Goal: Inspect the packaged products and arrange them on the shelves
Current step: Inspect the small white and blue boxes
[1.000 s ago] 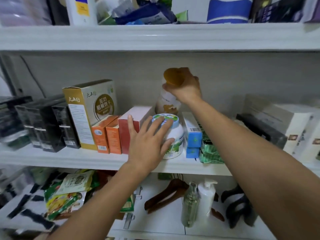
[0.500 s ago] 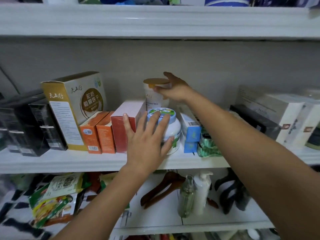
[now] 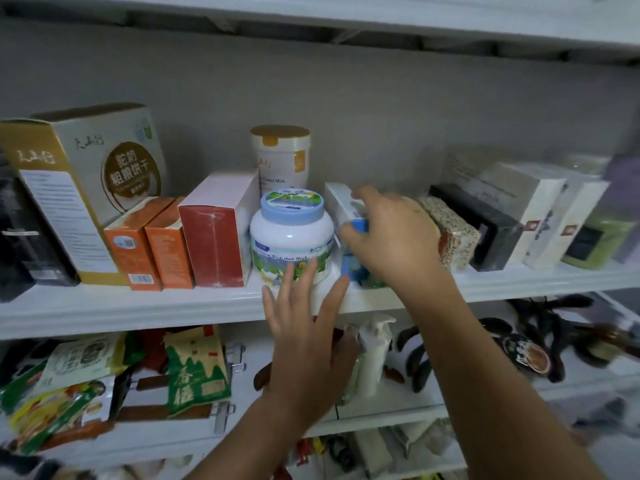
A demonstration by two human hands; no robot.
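Left hand [image 3: 304, 327] is nearest: fingers straight and spread, holding nothing, tips at the front of the white jar [image 3: 291, 237]; contact unclear. Right hand [image 3: 391, 237] curls round the blue box [image 3: 341, 202] just right of the jar, on the middle shelf [image 3: 138, 306]. Risk: pulling the box out could drag the jar off the edge, or tip the gold-lid can [image 3: 280, 157] behind.

The small box [image 3: 339, 202] gripped by the right hand [image 3: 394, 237] looks like smooth coated card, white and blue. Just left of the grip, the jar [image 3: 292, 244] is glossy white plastic with a matt blue lid. Behind that, the tub [image 3: 280, 157] looks matt. Right of the grip sits a rough, speckled block [image 3: 453, 230]. Below, the shelf [image 3: 138, 306] edge is smooth white
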